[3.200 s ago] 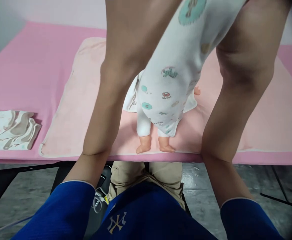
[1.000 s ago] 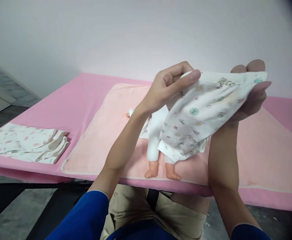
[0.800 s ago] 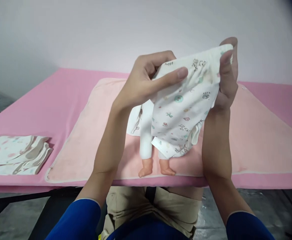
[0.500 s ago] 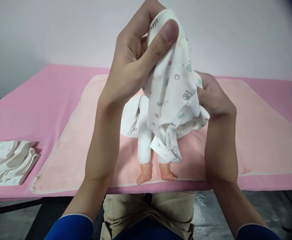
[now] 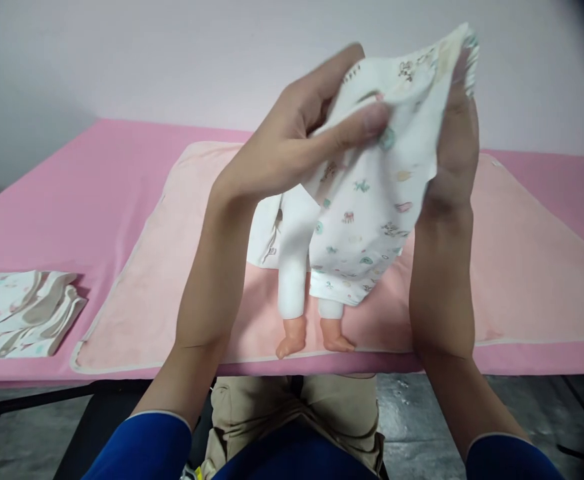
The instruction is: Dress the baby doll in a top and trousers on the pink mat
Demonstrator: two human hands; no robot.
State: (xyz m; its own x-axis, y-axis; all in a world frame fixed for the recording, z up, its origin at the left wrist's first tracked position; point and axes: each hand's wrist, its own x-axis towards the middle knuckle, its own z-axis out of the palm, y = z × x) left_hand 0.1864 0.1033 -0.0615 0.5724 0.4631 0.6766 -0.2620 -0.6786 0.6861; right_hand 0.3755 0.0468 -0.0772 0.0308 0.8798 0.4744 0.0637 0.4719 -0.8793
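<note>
Up above the doll [image 5: 292, 260], I hold a small white baby garment [image 5: 372, 207] printed with little coloured animals and shapes. My left hand [image 5: 312, 127] grips its upper left part, thumb pressed on the near side and fingers behind. My right hand [image 5: 456, 153] is at its upper right edge, with its fingers raised behind or inside the fabric and partly hidden. The garment hangs down in front of the doll, covering much of it. White clothing shows on the doll's body and legs, and its bare feet point toward me.
Under the doll lies a light pink mat [image 5: 532, 267] on a table with a pink cover [image 5: 72, 193]. Folded printed clothes [image 5: 27, 313] rest at the table's left front. A pale wall [image 5: 222, 60] stands behind, and the table's front edge is close to my body.
My right hand has moved up to the garment's upper edge, and my left hand has shifted right and slightly lower. The garment, bunched at its lower end before, now hangs spread wider.
</note>
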